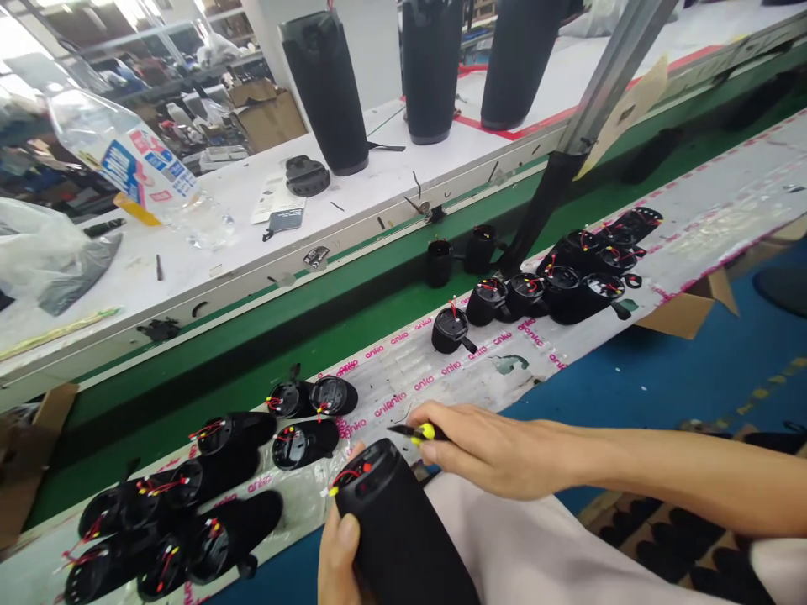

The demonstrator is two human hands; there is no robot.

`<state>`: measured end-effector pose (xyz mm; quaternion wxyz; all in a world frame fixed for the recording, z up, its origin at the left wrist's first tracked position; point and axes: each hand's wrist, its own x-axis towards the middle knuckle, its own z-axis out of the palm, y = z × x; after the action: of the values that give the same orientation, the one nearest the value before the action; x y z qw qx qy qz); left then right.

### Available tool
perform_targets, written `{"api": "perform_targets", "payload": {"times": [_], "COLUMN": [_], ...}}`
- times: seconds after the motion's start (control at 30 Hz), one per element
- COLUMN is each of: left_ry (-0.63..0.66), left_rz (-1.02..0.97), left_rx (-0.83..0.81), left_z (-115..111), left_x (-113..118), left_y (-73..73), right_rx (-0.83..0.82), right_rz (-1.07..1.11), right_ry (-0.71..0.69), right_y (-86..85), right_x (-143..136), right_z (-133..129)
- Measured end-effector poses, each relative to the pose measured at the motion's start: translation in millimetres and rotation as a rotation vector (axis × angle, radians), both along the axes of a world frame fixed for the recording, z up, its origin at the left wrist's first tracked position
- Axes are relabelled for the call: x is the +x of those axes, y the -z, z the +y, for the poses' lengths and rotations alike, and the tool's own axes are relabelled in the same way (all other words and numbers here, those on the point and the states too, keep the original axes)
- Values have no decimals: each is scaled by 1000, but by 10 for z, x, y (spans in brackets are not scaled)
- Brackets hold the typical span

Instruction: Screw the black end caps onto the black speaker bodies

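Note:
A large black cylindrical speaker (409, 538) leans toward me at the bottom middle, its end uncovered so that red wires and small yellow and white connectors show. My left hand (339, 550) is wrapped round its left side, thumb on the body near the rim. Above and right of that rim, my right hand (485, 445) is closed on a pointed black hand tool (403, 430) with bright yellow-green parts; its exact kind does not show. The tool's tip points left, apart from the speaker.
Several similar black speakers (236, 529) lie at left on the printed white sheet (435, 382); more stand at right (561, 281). Behind runs a green strip (384, 315). The white shelf (233, 252) bears tall speakers (328, 92) and a plastic bottle (135, 155). A metal post (586, 109) rises at right.

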<state>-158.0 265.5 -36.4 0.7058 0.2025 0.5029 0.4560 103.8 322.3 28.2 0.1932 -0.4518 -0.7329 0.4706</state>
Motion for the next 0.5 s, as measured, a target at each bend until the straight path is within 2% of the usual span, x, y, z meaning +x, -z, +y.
{"api": "perform_targets", "payload": {"times": [0.1, 0.2, 0.27, 0.37, 0.5], "left_ry": [-62, -51, -41, -10, 15], "left_rz": [56, 62, 61, 91, 171], "left_rx": [-80, -126, -89, 15, 135], "left_z": [21, -6, -22, -12, 10], "left_x": [99, 153, 167, 150, 93], "left_y": [-119, -182, -196, -194, -152], "right_rx": [258, 476, 587, 726, 804], "right_rz": [-102, -347, -470, -534, -572], "right_ry": [-148, -253, -291, -325, -366], "right_y": [-79, -119, -131, -121, -71], "right_x": [-6, -49, -77, -95, -94], "right_z": [-57, -65, -61, -57, -49]}}
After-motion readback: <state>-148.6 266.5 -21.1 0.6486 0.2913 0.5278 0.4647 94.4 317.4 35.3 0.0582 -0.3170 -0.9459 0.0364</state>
